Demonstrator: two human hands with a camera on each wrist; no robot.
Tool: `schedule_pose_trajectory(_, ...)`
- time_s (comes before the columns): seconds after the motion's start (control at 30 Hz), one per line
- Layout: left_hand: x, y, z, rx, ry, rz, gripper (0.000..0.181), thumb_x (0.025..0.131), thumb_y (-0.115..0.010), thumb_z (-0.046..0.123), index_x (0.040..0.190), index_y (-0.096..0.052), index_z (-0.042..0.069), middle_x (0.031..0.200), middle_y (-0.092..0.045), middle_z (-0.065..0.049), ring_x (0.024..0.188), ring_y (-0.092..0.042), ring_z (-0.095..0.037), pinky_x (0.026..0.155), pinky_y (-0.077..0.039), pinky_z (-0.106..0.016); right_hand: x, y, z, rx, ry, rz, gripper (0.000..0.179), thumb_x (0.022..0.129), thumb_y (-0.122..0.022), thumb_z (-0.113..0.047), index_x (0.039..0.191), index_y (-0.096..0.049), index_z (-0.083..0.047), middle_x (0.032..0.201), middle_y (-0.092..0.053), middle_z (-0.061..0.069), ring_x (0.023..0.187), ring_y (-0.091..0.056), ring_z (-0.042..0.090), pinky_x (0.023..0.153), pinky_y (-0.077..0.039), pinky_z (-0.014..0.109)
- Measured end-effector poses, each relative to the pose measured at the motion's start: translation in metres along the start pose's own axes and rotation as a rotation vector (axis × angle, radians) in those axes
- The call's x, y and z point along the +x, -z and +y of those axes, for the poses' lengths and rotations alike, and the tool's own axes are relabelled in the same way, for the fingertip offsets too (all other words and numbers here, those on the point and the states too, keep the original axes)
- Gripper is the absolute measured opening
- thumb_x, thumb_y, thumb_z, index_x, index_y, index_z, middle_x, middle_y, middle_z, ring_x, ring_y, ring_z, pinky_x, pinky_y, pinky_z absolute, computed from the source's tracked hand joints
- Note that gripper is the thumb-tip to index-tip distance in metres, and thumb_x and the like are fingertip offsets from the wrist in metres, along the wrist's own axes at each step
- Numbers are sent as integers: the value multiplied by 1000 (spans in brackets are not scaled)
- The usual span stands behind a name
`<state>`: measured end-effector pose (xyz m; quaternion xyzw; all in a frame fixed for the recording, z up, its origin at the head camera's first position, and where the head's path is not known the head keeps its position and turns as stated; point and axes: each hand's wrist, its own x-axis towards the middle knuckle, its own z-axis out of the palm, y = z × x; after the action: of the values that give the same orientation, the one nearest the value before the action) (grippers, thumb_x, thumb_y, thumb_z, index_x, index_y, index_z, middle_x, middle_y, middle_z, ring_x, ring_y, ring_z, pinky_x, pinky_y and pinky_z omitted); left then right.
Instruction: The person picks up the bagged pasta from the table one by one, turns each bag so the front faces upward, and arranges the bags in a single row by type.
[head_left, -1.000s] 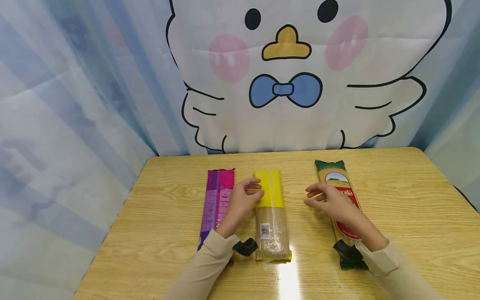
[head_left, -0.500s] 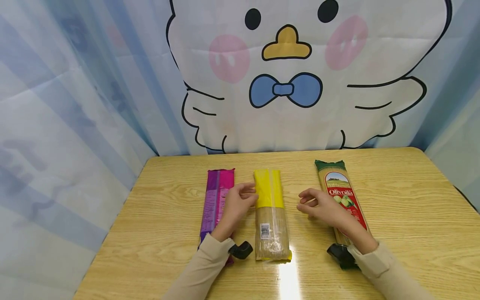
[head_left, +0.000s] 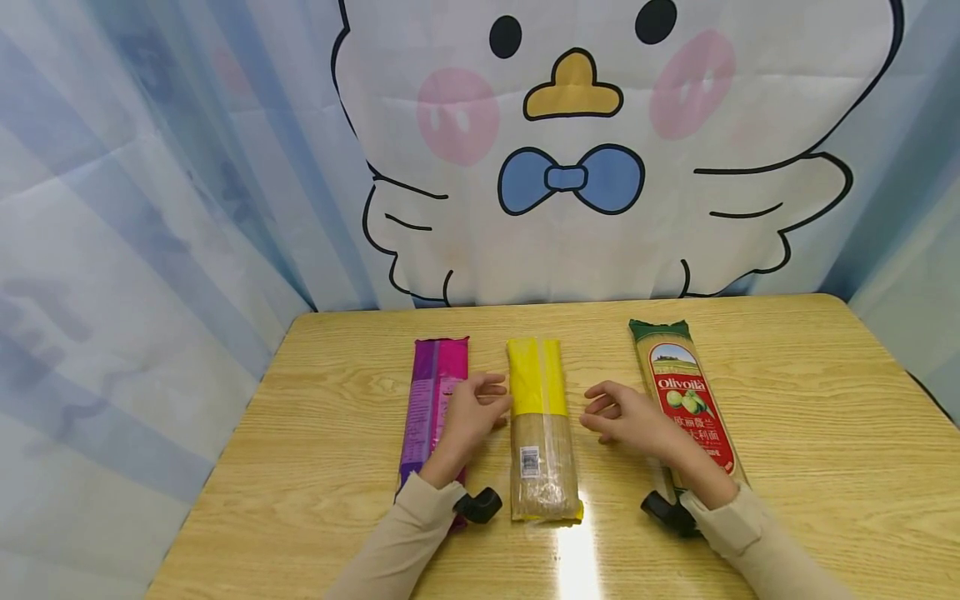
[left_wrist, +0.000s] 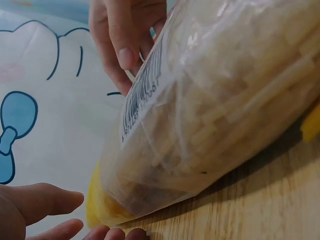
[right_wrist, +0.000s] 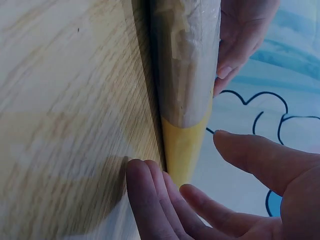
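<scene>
Face-down in the middle of the table lies a long noodle packet [head_left: 540,375], yellow at its far half and see-through below, with a barcode label. My left hand [head_left: 467,421] hovers at its left edge, thumb and fingers apart and loosely bent, holding nothing. To the packet's right, my right hand [head_left: 628,419] stands with a small gap, its fingers likewise spread. The left wrist view shows the clear end of the noodle packet [left_wrist: 215,115] between both hands. In the right wrist view the fingers [right_wrist: 145,195] reach low over the tabletop beside the packet's yellow part.
A purple and pink packet [head_left: 431,400] lies partly under my left forearm. On the right, a green, red and tan Olivoilà spaghetti packet [head_left: 686,400] lies slanted, its lower end behind my right wrist. The wooden table [head_left: 337,433] meets a printed curtain [head_left: 570,250] at the back.
My right hand has moved left off the spaghetti packet toward the yellow noodle packet. My left hand has drawn back slightly left and nearer, off the yellow packet's top.
</scene>
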<state>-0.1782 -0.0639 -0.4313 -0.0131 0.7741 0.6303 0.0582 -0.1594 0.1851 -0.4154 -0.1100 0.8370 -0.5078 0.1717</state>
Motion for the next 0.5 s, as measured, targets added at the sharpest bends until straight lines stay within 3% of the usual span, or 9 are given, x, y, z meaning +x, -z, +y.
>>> schedule_pose_trajectory(0.5,-1,-1,-2,-57,54,-44,43,89,-70,7,129,-59,-5,115,-65,-22,98,-68,-28,72,-62,-37,3,-11,-5,93,-22,-23,51,98,-62,-12,136,-40,14,116,-61,26,96,-68,30,76,-61,38)
